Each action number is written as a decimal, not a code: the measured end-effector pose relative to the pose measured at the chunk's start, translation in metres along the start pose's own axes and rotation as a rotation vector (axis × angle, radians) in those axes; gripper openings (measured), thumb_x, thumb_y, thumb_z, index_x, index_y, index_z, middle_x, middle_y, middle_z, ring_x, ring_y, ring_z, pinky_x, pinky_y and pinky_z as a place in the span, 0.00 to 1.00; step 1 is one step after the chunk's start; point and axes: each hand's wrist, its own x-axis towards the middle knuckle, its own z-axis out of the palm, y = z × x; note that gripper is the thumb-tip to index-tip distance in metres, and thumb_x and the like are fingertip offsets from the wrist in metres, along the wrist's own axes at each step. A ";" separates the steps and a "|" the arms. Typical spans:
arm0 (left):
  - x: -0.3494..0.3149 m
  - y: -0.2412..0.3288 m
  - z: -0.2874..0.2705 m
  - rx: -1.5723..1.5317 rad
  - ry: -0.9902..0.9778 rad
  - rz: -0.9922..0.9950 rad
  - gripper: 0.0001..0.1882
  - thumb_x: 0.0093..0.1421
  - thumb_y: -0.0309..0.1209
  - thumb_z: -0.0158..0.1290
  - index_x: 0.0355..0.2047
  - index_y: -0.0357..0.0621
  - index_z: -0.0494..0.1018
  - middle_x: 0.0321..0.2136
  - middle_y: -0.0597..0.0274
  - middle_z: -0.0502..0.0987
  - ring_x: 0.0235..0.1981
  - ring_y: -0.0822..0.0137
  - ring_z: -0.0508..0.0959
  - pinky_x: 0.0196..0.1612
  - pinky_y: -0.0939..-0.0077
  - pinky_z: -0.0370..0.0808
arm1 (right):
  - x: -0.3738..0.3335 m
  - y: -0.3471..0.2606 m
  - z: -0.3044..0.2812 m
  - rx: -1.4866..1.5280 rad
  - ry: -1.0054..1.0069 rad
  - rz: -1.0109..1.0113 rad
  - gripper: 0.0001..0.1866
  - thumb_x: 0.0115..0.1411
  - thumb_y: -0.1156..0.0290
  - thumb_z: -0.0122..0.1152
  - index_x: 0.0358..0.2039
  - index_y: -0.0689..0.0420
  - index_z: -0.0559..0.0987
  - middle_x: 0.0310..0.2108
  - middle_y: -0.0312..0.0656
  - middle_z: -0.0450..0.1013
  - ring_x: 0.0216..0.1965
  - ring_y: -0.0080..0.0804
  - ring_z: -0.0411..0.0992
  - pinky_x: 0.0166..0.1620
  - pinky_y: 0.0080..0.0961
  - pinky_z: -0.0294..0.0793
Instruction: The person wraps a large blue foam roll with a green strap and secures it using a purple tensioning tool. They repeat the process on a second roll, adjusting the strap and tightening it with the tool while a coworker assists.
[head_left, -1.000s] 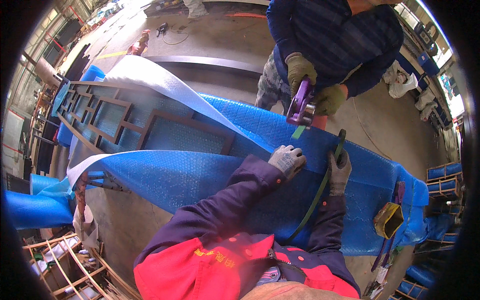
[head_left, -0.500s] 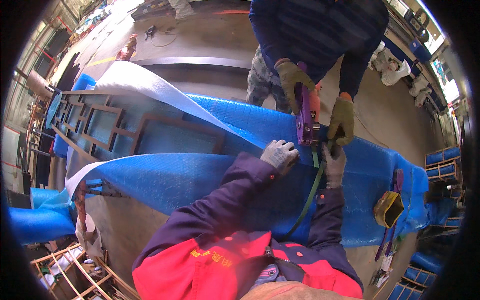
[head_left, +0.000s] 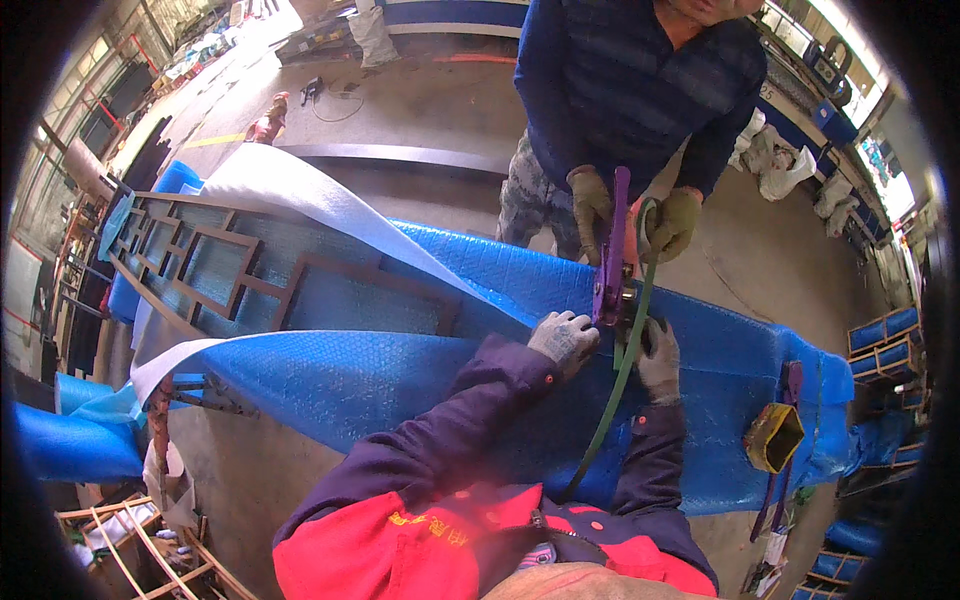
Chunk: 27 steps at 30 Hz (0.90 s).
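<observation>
Blue bubble wrap (head_left: 370,375) covers a long dark lattice frame (head_left: 240,290). My gloved left hand (head_left: 565,342) lies on the seam where the wrap's sides meet, fingers curled in on it. Beside the green strap (head_left: 610,410), my gloved right hand (head_left: 660,365) has its thumb and fingers apart, with nothing visible between them. Across from me, a co-worker's gloved hand (head_left: 592,212) grips a purple strapping tool (head_left: 612,250) standing on the wrap. That person's other hand (head_left: 674,225) holds a loop of the strap.
A yellow-edged tape roll (head_left: 775,438) and another purple tool (head_left: 792,385) rest on the wrap at the right. White foam sheeting (head_left: 310,190) curls up along the frame's far side. Wooden crating (head_left: 150,545) stands at lower left, and blue rolls (head_left: 75,445) lie near it.
The co-worker's hand has lifted the strap into a loop above the wrap and moved away from my right hand. My right hand's fingers have parted from the strap. My left hand stays put.
</observation>
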 end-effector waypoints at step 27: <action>-0.052 -0.109 -0.083 0.180 -0.017 -0.205 0.12 0.58 0.42 0.63 0.44 0.64 0.81 0.47 0.64 0.78 0.53 0.53 0.77 0.55 0.53 0.74 | -0.021 0.016 0.035 -0.511 0.069 -0.319 0.17 0.55 0.64 0.65 0.46 0.51 0.82 0.47 0.49 0.75 0.51 0.52 0.70 0.55 0.49 0.69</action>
